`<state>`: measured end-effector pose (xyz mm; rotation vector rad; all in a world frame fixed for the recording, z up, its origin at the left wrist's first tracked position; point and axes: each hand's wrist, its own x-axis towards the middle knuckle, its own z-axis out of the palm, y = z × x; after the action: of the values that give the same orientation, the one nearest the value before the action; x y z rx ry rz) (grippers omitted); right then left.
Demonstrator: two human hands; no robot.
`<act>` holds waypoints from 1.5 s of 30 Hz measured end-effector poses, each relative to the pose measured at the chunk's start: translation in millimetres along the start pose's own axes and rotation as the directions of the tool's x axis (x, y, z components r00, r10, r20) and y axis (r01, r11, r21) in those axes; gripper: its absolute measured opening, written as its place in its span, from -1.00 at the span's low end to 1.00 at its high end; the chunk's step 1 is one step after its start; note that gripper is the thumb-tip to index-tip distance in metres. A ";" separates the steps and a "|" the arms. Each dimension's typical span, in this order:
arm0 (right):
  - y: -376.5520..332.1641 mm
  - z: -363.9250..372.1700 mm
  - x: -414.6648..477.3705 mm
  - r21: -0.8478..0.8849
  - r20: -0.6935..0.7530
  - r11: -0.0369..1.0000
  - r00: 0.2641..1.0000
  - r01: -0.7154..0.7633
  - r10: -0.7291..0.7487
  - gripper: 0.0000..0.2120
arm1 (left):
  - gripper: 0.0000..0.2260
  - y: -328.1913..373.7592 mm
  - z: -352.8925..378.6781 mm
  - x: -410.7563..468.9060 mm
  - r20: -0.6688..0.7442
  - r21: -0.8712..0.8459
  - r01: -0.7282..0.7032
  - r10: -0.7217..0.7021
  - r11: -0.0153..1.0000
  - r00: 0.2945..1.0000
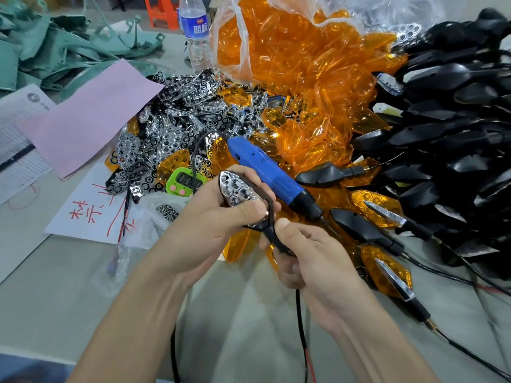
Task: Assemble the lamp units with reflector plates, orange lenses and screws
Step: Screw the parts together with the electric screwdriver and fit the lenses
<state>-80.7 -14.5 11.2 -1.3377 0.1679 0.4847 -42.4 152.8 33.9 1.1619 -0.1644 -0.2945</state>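
Black plastic lamp housing [269, 210] is held in both our hands above the grey table [83, 272], its long axis running from the head at upper left down to the stem [276, 241] at lower right. Beyond it spreads the heap of clear orange lenses [304, 78]. The blue electric screwdriver [268, 172] lies just behind our hands, tip nearer the right one. Our left hand [210, 217] curls round the head, thumb pressing the chrome honeycomb reflector plate [237, 189] into it. Our right hand [307, 255] is clamped on the stem. The plate seems seated, though the thumb hides one end. The small silver screws [167, 211] lie left, nearer the left hand.
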 end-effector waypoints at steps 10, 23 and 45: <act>-5.7 0.9 -2.3 -0.104 -0.005 0.990 0.995 0.096 -0.097 -0.58 | -0.94 -1.4 5.2 0.4 -0.085 -0.055 -0.097 0.092 0.994 0.992; 1.0 7.1 0.9 0.016 -0.002 1.000 1.000 -0.017 0.017 -0.56 | -0.82 -8.9 10.5 2.9 -0.142 -0.009 -0.062 0.060 0.998 0.988; 4.7 -17.8 -3.1 0.292 -0.033 0.936 0.976 -0.198 0.217 -0.61 | -0.68 -25.4 8.0 13.7 -0.119 0.320 0.142 -0.109 0.937 0.987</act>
<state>-82.7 -31.7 4.0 -1.0545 0.4223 0.5716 -35.2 132.2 13.3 1.5184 -0.0512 -0.3291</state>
